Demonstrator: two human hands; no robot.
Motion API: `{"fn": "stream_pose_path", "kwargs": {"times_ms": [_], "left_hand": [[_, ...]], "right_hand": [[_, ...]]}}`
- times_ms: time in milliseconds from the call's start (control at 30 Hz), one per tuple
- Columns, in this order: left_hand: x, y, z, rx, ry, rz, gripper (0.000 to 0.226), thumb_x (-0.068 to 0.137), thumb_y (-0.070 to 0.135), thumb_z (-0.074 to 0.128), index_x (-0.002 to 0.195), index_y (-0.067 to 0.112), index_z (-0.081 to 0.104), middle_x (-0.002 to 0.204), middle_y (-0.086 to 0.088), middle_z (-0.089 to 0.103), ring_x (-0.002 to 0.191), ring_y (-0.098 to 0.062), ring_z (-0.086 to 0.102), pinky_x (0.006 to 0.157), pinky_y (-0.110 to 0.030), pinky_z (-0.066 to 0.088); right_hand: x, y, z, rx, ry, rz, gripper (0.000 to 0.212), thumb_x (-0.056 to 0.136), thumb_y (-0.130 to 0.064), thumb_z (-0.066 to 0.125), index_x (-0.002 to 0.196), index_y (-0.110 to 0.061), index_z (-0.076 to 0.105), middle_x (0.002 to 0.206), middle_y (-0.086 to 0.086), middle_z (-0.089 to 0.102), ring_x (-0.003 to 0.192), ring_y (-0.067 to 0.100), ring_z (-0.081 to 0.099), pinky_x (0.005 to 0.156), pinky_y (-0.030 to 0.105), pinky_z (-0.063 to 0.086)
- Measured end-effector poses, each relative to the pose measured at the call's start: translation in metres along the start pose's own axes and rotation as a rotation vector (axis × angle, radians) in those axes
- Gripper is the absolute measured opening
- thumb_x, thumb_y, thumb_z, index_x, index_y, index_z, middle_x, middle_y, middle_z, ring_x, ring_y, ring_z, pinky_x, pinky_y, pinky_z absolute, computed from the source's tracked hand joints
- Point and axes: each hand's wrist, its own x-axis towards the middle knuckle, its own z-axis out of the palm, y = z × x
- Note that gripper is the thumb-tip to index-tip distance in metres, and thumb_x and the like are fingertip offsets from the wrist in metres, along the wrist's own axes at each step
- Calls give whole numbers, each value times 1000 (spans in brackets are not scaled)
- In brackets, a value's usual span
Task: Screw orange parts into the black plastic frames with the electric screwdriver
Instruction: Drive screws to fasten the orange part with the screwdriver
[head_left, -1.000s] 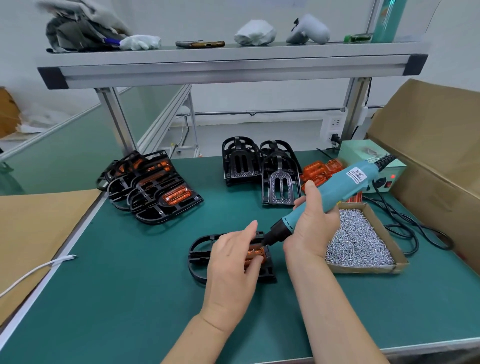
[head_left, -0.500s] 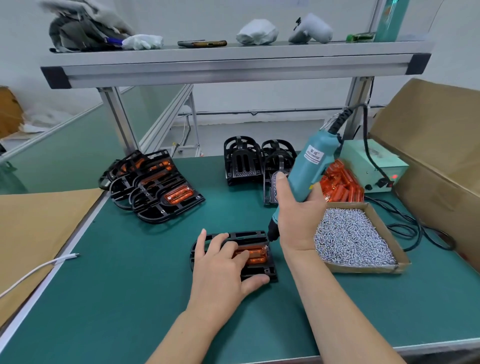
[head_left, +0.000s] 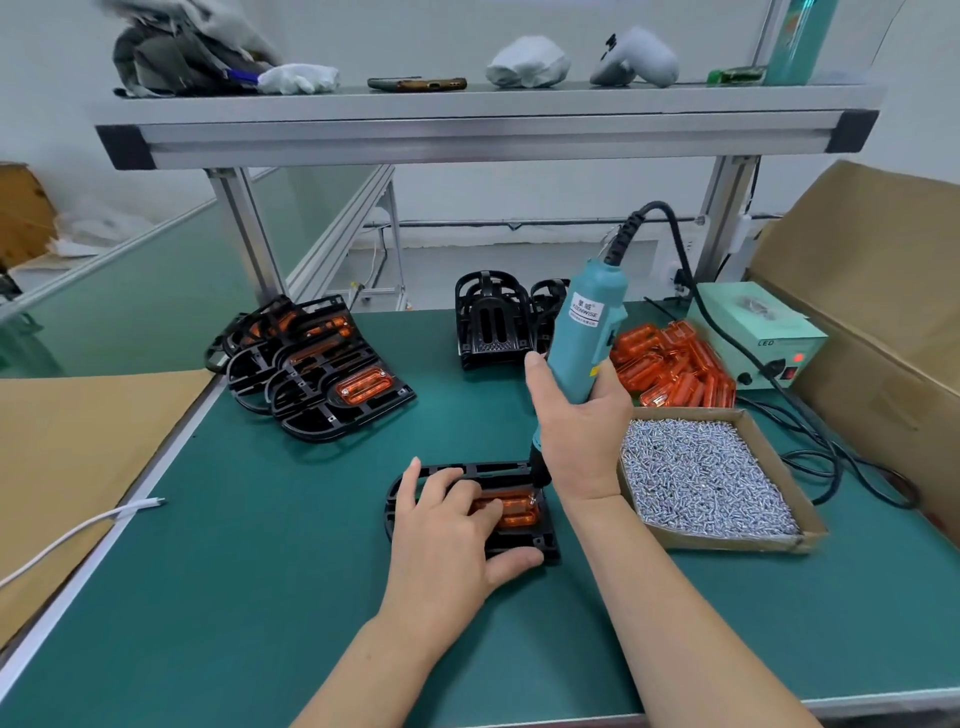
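Left hand (head_left: 447, 535): laid on top of flat black plastic frame (head_left: 493, 470), near front middle of green bench mat (head_left: 260, 571). Fingers spread and nearly straight, not clenched; fingertips on translucent orange rectangular part (head_left: 517, 512) seated in right end of frame; thumb against frame's near edge.

Right hand (head_left: 582, 431): fingers and thumb wrapped round lower body of teal electric screwdriver (head_left: 584, 332). Tool close to upright, top leaning slightly right. Black nose pointing down at far right corner of orange part; contact of bit with screw too small to tell. From top of tool: black cord (head_left: 680, 249) arcing right and down towards pale green power box (head_left: 753, 332), red lamp lit on its front.

Just right of right hand: shallow cardboard tray (head_left: 727, 543) heaped with small silver screws (head_left: 701, 473). Behind tray, beside power box: loose pile of orange parts (head_left: 675, 369).

Back left of mat: overlapping stack of black frames with orange parts fitted (head_left: 322, 374). Back middle, partly behind tool: bare black frames standing on end (head_left: 491, 322).

Left edge: white cable (head_left: 78, 530) lying across brown cardboard sheet (head_left: 78, 441). Far right: large open cardboard box (head_left: 872, 291). Overhead: aluminium shelf (head_left: 467, 135) bearing cloths, gloves and a phone.
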Motion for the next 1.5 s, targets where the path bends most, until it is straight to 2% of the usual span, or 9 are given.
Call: {"fn": "stream_pose_path", "kwargs": {"times_ms": [67, 333, 533, 667, 867, 1067, 1233, 1333, 1500], "left_hand": [[0, 0, 1, 2, 1, 1, 67, 76, 80, 43, 92, 26, 80, 92, 5, 69, 106, -25, 62, 112, -56, 24], [0, 0, 1, -1, 23, 0, 67, 76, 80, 42, 88, 26, 80, 89, 6, 68, 100, -25, 62, 112, -52, 23], [0, 1, 0, 4, 14, -3, 68, 77, 80, 42, 89, 26, 80, 89, 6, 68, 100, -25, 62, 111, -53, 25], [0, 1, 0, 7, 20, -6, 68, 76, 80, 42, 88, 25, 80, 89, 5, 68, 99, -25, 62, 111, -53, 25], [0, 2, 1, 5, 27, -1, 68, 77, 79, 42, 88, 24, 81, 88, 5, 67, 98, -25, 63, 112, -52, 24], [0, 3, -3, 1, 25, 5, 66, 76, 78, 43, 86, 25, 80, 87, 5, 67, 96, -25, 63, 111, -52, 26], [1, 4, -6, -2, -3, 2, 65, 75, 78, 43, 86, 26, 80, 87, 6, 67, 96, -24, 63, 109, -56, 35], [2, 3, -7, -2, -20, -3, 66, 75, 80, 42, 87, 27, 80, 88, 7, 66, 97, -23, 62, 111, -56, 33], [1, 3, -5, 4, -13, 2, 69, 76, 81, 41, 90, 27, 80, 90, 8, 65, 98, -22, 60, 112, -54, 27]], "right_hand": [[0, -2, 3, -11, -70, -17, 18, 77, -43, 75, 69, -43, 59, 59, -19, 55, 54, 2, 47, 53, 19, 40], [-6, 1, 12, -18, -304, -46, 18, 82, -34, 76, 80, -25, 61, 64, -14, 56, 59, 5, 48, 55, 21, 43], [-5, 2, 9, 67, -297, 35, 11, 81, -29, 78, 84, -28, 67, 69, -15, 62, 63, 6, 54, 60, 21, 46], [-3, 1, 6, 114, -316, 48, 12, 85, -17, 79, 87, -16, 68, 69, -15, 62, 63, 3, 54, 61, 16, 46], [-4, 1, 4, 51, -371, 57, 27, 86, -18, 78, 76, -27, 55, 62, -19, 54, 59, 4, 47, 59, 18, 42], [-7, 0, 8, -4, -351, 80, 25, 85, -24, 79, 77, -25, 55, 65, -17, 53, 62, 10, 48, 61, 27, 43], [-9, -4, 3, 62, -348, 71, 17, 86, -19, 80, 82, -15, 63, 68, -16, 59, 63, 6, 52, 62, 22, 45], [-7, -15, -1, 138, -295, 50, 20, 85, -21, 79, 81, -11, 62, 66, -12, 56, 61, 8, 48, 59, 22, 43], [13, -27, -17, 207, -129, 57, 18, 82, -26, 80, 86, -17, 65, 72, -5, 62, 63, 12, 54, 61, 26, 48]]}}
